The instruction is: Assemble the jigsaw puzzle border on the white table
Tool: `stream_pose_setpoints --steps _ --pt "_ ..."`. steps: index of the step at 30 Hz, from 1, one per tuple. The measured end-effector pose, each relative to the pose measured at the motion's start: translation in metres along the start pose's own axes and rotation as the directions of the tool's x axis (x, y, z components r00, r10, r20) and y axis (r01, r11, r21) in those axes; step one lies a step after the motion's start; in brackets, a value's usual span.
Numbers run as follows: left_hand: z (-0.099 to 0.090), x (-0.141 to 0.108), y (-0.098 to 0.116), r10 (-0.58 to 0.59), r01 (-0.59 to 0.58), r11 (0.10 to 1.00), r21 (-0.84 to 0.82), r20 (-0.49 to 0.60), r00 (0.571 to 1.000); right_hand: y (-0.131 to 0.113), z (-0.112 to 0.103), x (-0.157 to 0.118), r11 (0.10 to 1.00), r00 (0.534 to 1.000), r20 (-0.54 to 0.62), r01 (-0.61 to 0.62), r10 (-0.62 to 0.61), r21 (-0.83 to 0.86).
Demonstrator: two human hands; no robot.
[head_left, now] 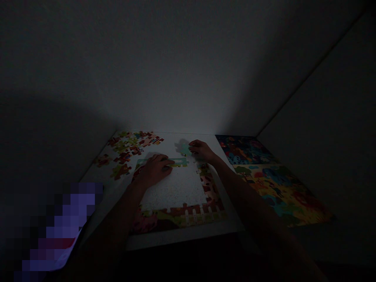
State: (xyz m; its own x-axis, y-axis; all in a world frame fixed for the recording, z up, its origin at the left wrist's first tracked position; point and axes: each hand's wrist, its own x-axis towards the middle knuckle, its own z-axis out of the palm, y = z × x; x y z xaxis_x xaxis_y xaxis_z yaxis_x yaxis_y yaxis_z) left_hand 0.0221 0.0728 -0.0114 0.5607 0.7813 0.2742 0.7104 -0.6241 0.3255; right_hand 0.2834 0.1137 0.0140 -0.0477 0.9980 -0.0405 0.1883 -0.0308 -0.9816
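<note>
On a white table, a jigsaw puzzle border (pixel 210 188) lies joined along much of its outline, with bare table inside it. My left hand (pixel 155 168) rests over the border's upper left corner, fingers stretched out near the light green top strip (pixel 180 161). Above the right end of that strip, my right hand (pixel 201 150) pinches a pale green puzzle piece (pixel 185 149), whose shadow falls on the table. The left fingers cover part of the strip, and the right forearm hides some of the border's right side.
Many loose puzzle pieces (pixel 129 145) lie scattered at the table's back left. On the right are a dark picture sheet (pixel 246 149) and a yellow animal picture (pixel 282 192). A pixelated, lit screen (pixel 67 219) stands at the lower left. The wall (pixel 188 78) meets the table's back edge.
</note>
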Motion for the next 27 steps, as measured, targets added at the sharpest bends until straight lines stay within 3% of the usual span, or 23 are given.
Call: stream_pose_setpoints --steps 10,21,27 --pt "-0.003 0.001 0.001 -0.026 0.026 1.000 -0.008 0.024 0.999 0.009 -0.019 -0.026 0.995 0.998 -0.006 0.058 -0.059 -0.079" --pt "-0.002 0.001 0.000 -0.005 0.005 1.000 0.013 0.014 1.000 0.011 -0.017 -0.033 0.993 1.000 -0.001 0.004 -0.004 -0.121" --pt "-0.002 0.001 -0.002 -0.008 0.008 1.000 0.010 0.026 1.000 0.010 -0.013 -0.034 0.984 0.998 -0.002 0.061 -0.062 -0.170"
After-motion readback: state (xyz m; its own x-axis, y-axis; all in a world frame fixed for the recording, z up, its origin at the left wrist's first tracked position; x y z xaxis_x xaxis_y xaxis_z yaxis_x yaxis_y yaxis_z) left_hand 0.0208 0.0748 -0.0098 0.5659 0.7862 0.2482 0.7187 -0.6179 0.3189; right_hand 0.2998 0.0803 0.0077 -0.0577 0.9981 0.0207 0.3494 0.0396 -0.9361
